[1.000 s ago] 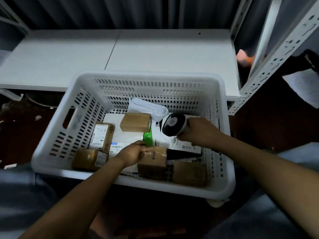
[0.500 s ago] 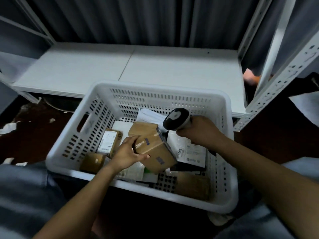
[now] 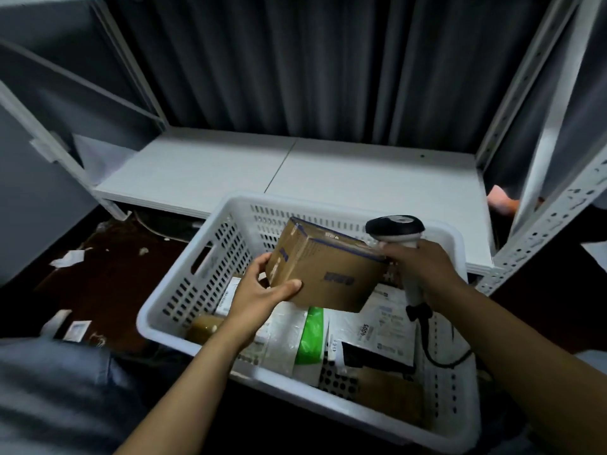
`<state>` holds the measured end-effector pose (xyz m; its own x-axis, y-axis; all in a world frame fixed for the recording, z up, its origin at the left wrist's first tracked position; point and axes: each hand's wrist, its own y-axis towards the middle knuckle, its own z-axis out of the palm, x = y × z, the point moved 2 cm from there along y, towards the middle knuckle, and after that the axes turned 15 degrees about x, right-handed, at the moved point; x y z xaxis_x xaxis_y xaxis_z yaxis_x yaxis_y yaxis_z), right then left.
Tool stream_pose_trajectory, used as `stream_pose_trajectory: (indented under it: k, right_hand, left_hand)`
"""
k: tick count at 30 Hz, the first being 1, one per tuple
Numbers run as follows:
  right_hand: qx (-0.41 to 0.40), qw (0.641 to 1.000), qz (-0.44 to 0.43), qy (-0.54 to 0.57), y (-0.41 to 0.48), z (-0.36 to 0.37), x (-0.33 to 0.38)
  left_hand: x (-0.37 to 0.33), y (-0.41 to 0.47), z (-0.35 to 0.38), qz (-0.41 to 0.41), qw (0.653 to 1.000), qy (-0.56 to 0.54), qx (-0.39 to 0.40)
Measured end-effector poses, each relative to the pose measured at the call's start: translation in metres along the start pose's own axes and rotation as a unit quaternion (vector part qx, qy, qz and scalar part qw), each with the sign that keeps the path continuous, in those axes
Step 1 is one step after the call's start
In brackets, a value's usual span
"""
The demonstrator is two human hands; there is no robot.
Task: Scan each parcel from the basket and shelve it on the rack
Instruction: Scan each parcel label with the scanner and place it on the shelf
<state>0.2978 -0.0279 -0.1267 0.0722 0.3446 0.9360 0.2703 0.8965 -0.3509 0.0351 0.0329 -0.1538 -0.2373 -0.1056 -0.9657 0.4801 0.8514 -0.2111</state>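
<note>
A brown cardboard box (image 3: pixel 325 274) is held up above the white basket (image 3: pixel 170 310), tilted. It's gripped at its left end by the left hand (image 3: pixel 262 293), with the thumb laid across the near face and the fingers curled round the far side. The right hand (image 3: pixel 423 267) is wrapped tight round the handle of a barcode scanner (image 3: pixel 394 226), whose black-topped head sits just beside the box's upper right corner, up by the basket's far rim. Whether the right hand's fingers actually touch the box can't be told. A dark cable (image 3: pixel 437 353) is seen running from the bottom of the handle down along the basket's right wall.

Inside the basket, more parcels are lying flat: white mailer bags (image 3: pixel 387 326) with printed labels, a green packet (image 3: pixel 312 336) between them, a small brown box (image 3: pixel 203 325) by the left wall and another brown parcel (image 3: pixel 391 395) in the near right corner. The basket is placed right in front of the rack, whose white bottom shelf (image 3: pixel 361 178) is seen just behind it, with a perforated upright (image 3: pixel 551 208) at the right. Paper scraps (image 3: pixel 69 257) are scattered on the dark floor to the left, and a grey curtain (image 3: pixel 295 60) is hung behind the rack.
</note>
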Motion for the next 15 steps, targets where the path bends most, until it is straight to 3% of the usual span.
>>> stream_pose_trajectory:
  k: [7,10,15]
  right_hand:
    - [0.035,0.997,-0.022,0.062,-0.003,0.013,0.000]
    - [0.066,0.992,-0.028,0.103,-0.004,0.017,0.002]
    - [0.059,0.988,-0.047,0.139,0.000,0.009,0.010]
  left_hand:
    - [-0.022,-0.002,0.014,-0.022,0.977,-0.206,-0.048]
    - [-0.028,-0.004,0.018,-0.016,0.986,-0.163,-0.017]
    - [-0.026,-0.005,0.009,-0.027,0.998,0.029,0.057]
